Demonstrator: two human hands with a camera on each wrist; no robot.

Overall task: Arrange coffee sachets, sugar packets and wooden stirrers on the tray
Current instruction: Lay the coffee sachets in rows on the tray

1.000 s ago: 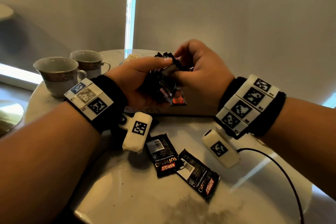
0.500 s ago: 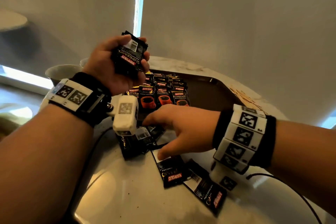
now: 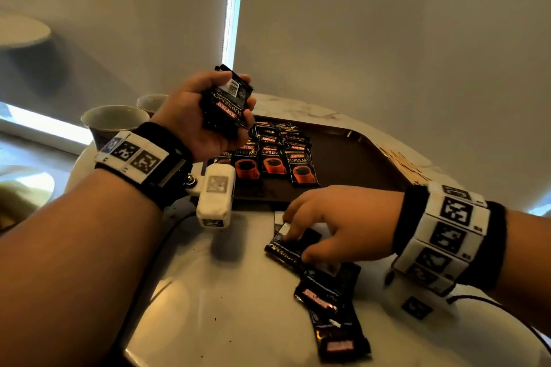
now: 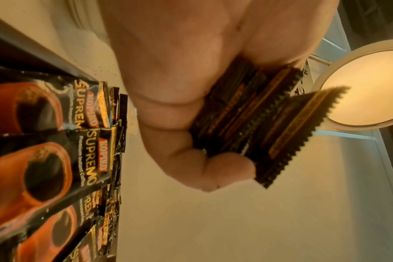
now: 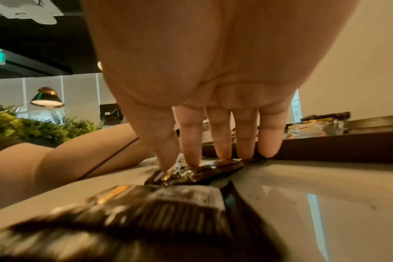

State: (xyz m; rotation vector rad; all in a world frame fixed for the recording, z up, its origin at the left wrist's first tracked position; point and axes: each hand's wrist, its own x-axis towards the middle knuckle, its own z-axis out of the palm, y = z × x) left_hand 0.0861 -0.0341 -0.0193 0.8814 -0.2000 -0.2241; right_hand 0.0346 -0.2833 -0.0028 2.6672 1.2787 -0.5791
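Note:
My left hand (image 3: 208, 116) is raised over the tray's left end and grips a stack of black coffee sachets (image 3: 228, 101), whose serrated edges show in the left wrist view (image 4: 258, 124). The dark brown tray (image 3: 357, 158) holds rows of coffee sachets (image 3: 274, 161) face up on its left half. My right hand (image 3: 298, 246) is down on the white table just in front of the tray. Its straight fingertips (image 5: 193, 159) and thumb touch a loose sachet (image 3: 281, 247) lying flat there. Two more sachets (image 3: 325, 289) (image 3: 340, 340) lie nearer me.
Wooden stirrers (image 3: 408, 164) lie on the table right of the tray. Two cups (image 3: 113, 122) (image 3: 149, 101) stand at the back left, behind my left wrist. A black cable (image 3: 155, 247) runs across the round marble table (image 3: 208, 307), whose edge curves close at the front.
The hands parted: my left hand rose with the stack of sachets, and my right hand dropped to the table and slid right onto a loose sachet.

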